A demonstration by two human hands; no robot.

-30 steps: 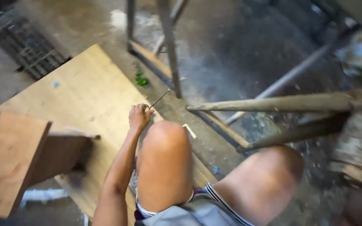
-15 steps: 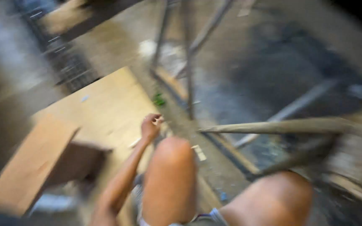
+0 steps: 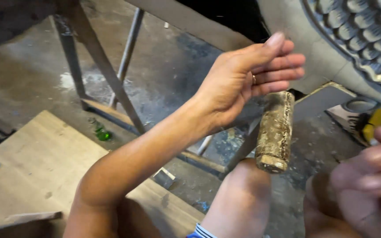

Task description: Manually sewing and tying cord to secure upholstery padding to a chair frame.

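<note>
- Concrete floor point(image 3: 177, 66), board point(image 3: 36, 167) near left.
- Left hand point(image 3: 243, 79) unclenched, fingers touching handle point(image 3: 275, 132); wrap fully before lifting.
- Right hand point(image 3: 371, 176) blurred; grip unclear.

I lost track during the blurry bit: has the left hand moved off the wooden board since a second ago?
Yes. The left hand has risen from the wooden board, up past the metal frame leg, and now touches the top of a worn wooden handle.

We see the left hand point(image 3: 243, 81) raised on an outstretched forearm, fingers straight and together (a ring on one), palm turned right. The right hand point(image 3: 371, 180) sits blurred at the lower right, fingers curled.
</note>
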